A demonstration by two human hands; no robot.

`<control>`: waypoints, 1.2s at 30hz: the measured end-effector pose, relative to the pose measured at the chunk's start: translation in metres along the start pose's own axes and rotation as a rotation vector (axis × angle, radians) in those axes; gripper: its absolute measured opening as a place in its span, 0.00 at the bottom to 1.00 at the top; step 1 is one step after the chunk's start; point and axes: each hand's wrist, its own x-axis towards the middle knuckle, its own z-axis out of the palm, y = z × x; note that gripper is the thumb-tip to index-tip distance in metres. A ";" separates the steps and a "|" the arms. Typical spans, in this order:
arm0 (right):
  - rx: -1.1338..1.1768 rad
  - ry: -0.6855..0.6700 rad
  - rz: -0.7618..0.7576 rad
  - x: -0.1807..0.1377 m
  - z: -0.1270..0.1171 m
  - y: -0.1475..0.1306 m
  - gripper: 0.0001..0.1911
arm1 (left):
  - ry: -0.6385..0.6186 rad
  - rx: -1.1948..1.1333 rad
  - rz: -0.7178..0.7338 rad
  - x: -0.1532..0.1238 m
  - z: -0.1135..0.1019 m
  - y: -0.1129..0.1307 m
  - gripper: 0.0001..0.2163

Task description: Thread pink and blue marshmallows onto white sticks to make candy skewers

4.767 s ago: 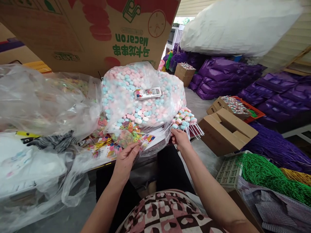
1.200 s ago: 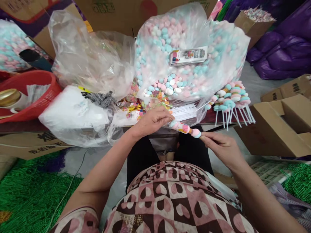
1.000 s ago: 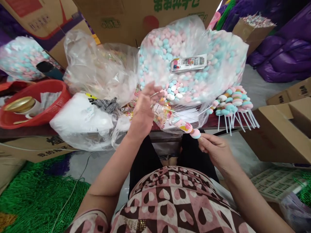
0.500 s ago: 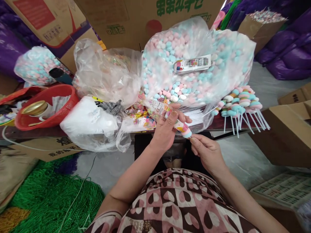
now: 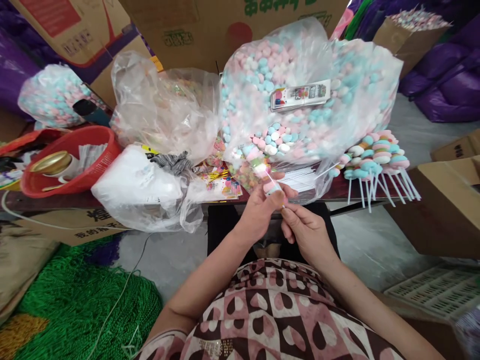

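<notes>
Both hands close together at the middle of the bench's (image 5: 335,186) front edge. Left hand (image 5: 262,207) clamped round a skewer (image 5: 270,188) of pink and blue sweets, thumb uppermost. Right hand (image 5: 305,227) just beside it, fingertips pinching the lower end of the skewer. Skewer tilted, upper end leaning away from the body and to the left; part of it hidden by the left fingers.

Just beyond the hands, along the front edge: white sticks (image 5: 300,180) in a bundle; to the left, printed wrappers (image 5: 223,187). Behind these, toward the back edge, a large sweets bag (image 5: 356,110) with a card pack (image 5: 302,95) lying on top.

Right end of bench: a heap of sweets on sticks (image 5: 377,157), the sticks jutting over the front edge.

Left part: white bag (image 5: 135,175) sagging over the front edge, striped cloth (image 5: 174,162) against it. Farther left, red basket (image 5: 107,165) holding a gold dish (image 5: 51,164). Green strands (image 5: 93,295) on the floor below.
</notes>
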 end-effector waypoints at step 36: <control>-0.151 -0.083 -0.009 0.006 0.004 0.006 0.16 | 0.077 0.113 -0.068 -0.003 -0.015 -0.007 0.19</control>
